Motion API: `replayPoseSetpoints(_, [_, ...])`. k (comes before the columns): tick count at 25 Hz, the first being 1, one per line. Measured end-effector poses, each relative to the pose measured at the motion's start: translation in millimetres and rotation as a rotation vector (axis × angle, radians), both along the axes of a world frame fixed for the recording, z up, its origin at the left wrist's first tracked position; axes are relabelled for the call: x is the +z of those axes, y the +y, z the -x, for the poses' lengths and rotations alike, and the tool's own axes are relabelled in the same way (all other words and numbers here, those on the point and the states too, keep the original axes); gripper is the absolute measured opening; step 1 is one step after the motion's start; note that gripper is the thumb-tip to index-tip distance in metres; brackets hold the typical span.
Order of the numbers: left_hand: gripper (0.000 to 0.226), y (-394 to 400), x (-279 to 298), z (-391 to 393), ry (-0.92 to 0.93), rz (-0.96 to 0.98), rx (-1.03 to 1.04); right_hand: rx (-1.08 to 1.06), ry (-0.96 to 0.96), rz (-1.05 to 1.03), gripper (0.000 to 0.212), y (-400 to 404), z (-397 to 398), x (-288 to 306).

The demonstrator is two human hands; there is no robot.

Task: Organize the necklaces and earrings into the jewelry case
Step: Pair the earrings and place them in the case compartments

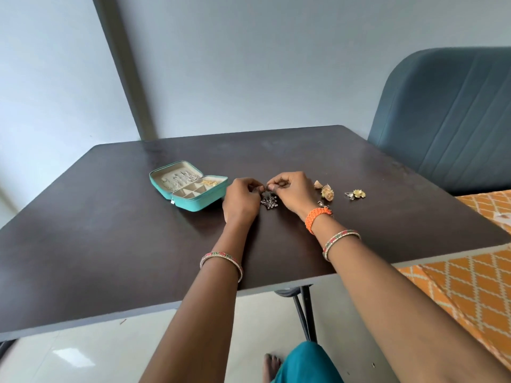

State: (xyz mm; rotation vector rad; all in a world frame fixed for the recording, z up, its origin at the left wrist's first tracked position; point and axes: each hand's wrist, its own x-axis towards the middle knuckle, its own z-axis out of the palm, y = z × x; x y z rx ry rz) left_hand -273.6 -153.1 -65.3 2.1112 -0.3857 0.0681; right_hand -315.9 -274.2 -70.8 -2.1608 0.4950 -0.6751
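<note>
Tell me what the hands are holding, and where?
Both hands, left and right, pinch the top of a dark beaded earring; its bead cluster hangs just above the table.

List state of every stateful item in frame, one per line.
jewelry case: open, lid flat, silver chains in lid
left hand: pinching beaded earring
right hand: pinching same earring
beaded earring: held, lower beads at table
gold earrings: loose on table
flower earrings: loose on table
</note>
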Motion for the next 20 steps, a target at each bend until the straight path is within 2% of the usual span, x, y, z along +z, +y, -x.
replayPoseSetpoints(3, [0.014, -6.4, -0.1, -6.1, -0.01, -0.018, 0.066, -0.071, 0.056, 0.081, 0.006, -1.5, -5.6, 2.2])
replayPoseSetpoints(12, [0.019, -16.6, -1.3, -23.9, -0.036, -0.065, 0.084, -0.091, 0.073, 0.1, 0.012, -8.1, -17.9, 4.2])
replayPoseSetpoints(16, [0.019, -12.2, -2.9, -18.2, -0.087, 0.055, 0.102, -0.07, -0.138, 0.002, 0.025, -1.7, -9.3, 5.2])
replayPoseSetpoints(20, [0.017, -2.9, 11.7, 5.8, -0.382, 0.33, 0.066, -0.036, -0.318, 0.043, 0.031, -9.3, 37.5, 18.0])
